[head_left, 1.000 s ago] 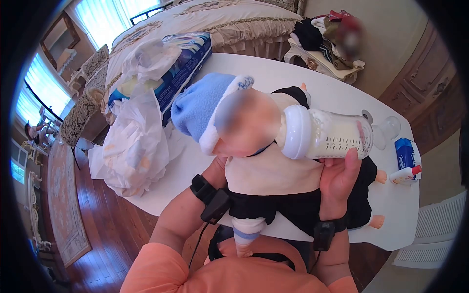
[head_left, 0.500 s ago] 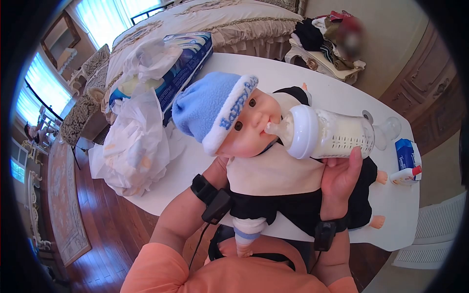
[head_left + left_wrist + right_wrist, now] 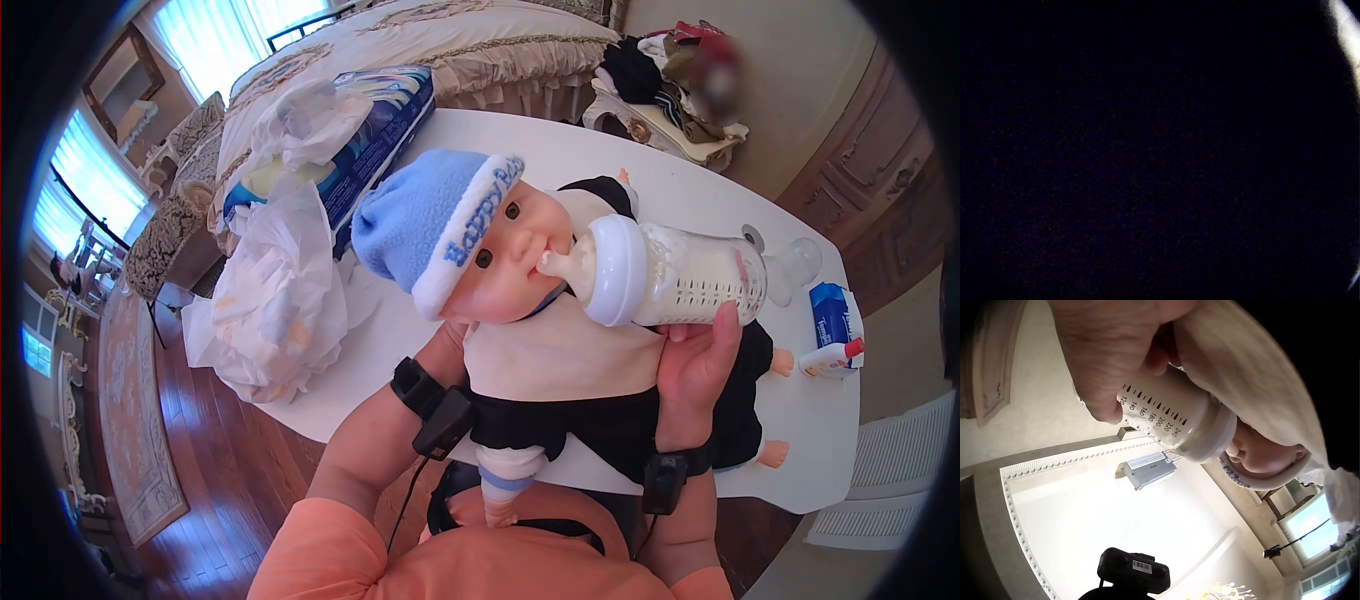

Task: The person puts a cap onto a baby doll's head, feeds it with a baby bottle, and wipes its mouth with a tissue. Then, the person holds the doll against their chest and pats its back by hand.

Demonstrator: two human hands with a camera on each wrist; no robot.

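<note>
A baby doll (image 3: 560, 360) in a cream and black outfit lies on its back, wearing a blue fleece hat (image 3: 420, 225) with a white brim. My right hand (image 3: 700, 365) holds a baby bottle (image 3: 700, 275) of milky liquid from below, its thumb up along the near side. The bottle lies nearly level, and its nipple (image 3: 556, 264) meets the doll's mouth. In the right wrist view, the fingers wrap the measuring-marked bottle (image 3: 1160, 406). My left forearm (image 3: 385, 430) reaches under the doll's head and neck, which hide the left hand. The left wrist view is almost wholly dark.
On the white table (image 3: 480, 130), a diaper package (image 3: 390, 130) and crumpled white plastic (image 3: 275, 310) lie at the left. A clear bottle cap (image 3: 800, 262), a blue wipes pack (image 3: 830, 312) and a red-capped white bottle (image 3: 828, 358) sit at the right. Beyond stands a bed (image 3: 480, 40).
The baby bottle and my right hand have shifted slightly to the right since a second ago. My left arm stays in place under the doll's head.
</note>
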